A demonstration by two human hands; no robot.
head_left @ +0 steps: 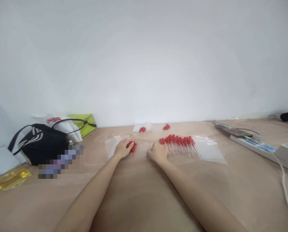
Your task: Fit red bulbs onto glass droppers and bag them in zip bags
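My left hand (122, 149) rests on the table beside a small cluster of red pieces (133, 147), its fingertips touching them, over the edge of a clear plastic bag (110, 145). Between my hands lies a row of thin pale sticks (142, 151). My right hand (158, 152) has its fingers curled in at the right end of that row; what they hold is too small to make out. To its right, several pale sticks with red tops (179, 140) lie side by side, partly over another clear bag (212, 151).
Small red pieces (142, 129) and another red group (166, 127) lie near the wall. At the left are a black bag (44, 145), a green bag (86, 120) and a yellow item (13, 178). A power strip (262, 149) with a white cable (283, 180) is at the right.
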